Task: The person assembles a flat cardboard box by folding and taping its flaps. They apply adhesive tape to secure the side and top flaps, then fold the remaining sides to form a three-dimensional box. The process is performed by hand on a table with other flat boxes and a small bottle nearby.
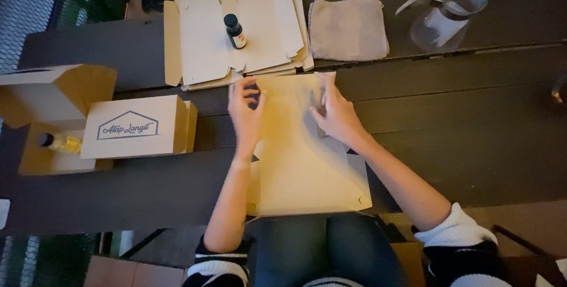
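Observation:
A flat, unfolded tan cardboard box blank (298, 163) lies on the dark wooden table (472, 139) right in front of me, its near edge hanging over the table edge. My left hand (245, 113) presses on the blank's far left part, fingers bent over a flap. On the far right part rests my right hand (333, 113), fingers spread and pushing down on the card. Neither hand lifts anything off the table.
A stack of flat box blanks (201, 45) lies behind, with a small dark bottle (235, 31) standing on it. Beside it are a folded grey cloth (347, 29) and a glass jug (446, 15). At left, a closed box (136, 126) sits by an open box (53, 92) holding a yellow bottle (59, 143).

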